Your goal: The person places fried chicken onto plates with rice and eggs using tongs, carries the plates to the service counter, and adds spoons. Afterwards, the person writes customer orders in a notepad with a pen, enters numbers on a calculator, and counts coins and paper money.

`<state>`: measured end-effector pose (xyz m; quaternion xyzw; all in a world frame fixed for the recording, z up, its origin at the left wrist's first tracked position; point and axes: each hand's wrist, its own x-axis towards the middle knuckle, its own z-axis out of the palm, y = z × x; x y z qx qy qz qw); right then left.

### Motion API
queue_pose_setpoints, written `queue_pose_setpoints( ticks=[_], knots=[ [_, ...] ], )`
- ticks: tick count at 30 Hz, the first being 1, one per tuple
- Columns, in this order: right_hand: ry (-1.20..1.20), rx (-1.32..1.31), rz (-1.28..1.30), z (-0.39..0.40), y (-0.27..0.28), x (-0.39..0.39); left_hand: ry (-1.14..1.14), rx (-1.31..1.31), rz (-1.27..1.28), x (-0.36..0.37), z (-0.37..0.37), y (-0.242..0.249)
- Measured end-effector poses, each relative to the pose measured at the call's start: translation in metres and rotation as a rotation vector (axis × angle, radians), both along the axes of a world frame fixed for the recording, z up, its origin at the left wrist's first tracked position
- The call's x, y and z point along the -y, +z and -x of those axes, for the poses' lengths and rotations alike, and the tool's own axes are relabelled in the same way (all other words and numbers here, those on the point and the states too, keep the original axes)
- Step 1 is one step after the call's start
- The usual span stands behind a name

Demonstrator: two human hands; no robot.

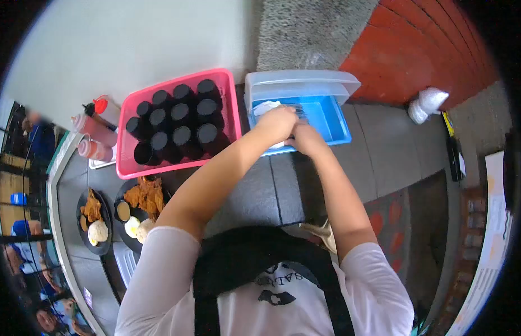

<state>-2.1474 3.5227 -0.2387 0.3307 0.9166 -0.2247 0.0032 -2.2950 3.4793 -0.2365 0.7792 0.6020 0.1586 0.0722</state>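
Note:
Both of my hands are over a blue cutlery box (331, 120) with a raised clear lid (299, 84). My left hand (278, 122) is above the box's left part, with its fingers closed near some metal cutlery (301, 112) and white tissue (266, 107). Close against it on the right, my right hand (306, 140) reaches over the front edge with curled fingers. What either hand grips is hidden behind the fingers. To the left of the box stands a pink basket (235, 112) with several upside-down black cups (182, 135).
Sauce bottles (95, 150) stand left of the basket. Two black plates (105, 246) with fried food, rice and egg lie on the grey tiled counter (252, 193). A white wrapped object (427, 105) is at the right. People (33, 246) appear beyond the left edge.

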Motion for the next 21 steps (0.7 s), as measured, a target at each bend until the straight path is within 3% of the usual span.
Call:
queue_pose_setpoints(
  ticks=[3, 4, 5, 7, 8, 9, 10, 11, 14, 16, 18, 21],
  knots=[
    [0.029, -0.022, 0.128, -0.004, -0.027, -0.018, 0.146, 0.010, 0.225, -0.016, -0.015, -0.001],
    [0.075, -0.101, 0.161, -0.008, -0.046, -0.026, 0.097, -0.008, 0.266, -0.020, -0.017, -0.004],
    [0.021, 0.001, 0.187, -0.009, -0.035, -0.019, 0.047, -0.024, 0.308, -0.024, -0.020, -0.010],
    [0.010, -0.076, 0.162, -0.015, -0.027, -0.008, 0.136, -0.007, 0.339, -0.040, -0.028, -0.040],
    [0.021, -0.096, 0.154, -0.015, -0.027, -0.006, 0.016, -0.093, 0.132, -0.026, -0.025, -0.025],
    [-0.028, -0.119, 0.158, -0.018, -0.006, 0.012, 0.007, -0.101, 0.175, -0.026, -0.027, -0.023],
    [0.075, -0.117, 0.147, -0.023, -0.009, 0.009, -0.002, -0.106, 0.218, -0.030, -0.028, -0.022],
    [0.085, -0.214, 0.221, -0.026, -0.019, 0.002, 0.101, -0.062, 0.203, -0.029, -0.027, -0.017],
    [0.043, -0.186, 0.399, -0.028, -0.011, 0.003, 0.278, 0.083, 0.154, -0.025, -0.034, 0.007],
    [0.009, -0.184, 0.426, -0.027, -0.008, 0.005, 0.147, -0.080, 0.189, -0.005, -0.038, 0.035],
    [0.105, -0.364, 0.180, -0.036, -0.047, -0.015, 0.218, 0.104, 0.072, 0.030, -0.050, 0.053],
    [0.218, -0.315, 0.096, -0.036, -0.053, -0.016, 0.013, 0.217, -0.256, 0.124, -0.041, 0.089]
  ],
)
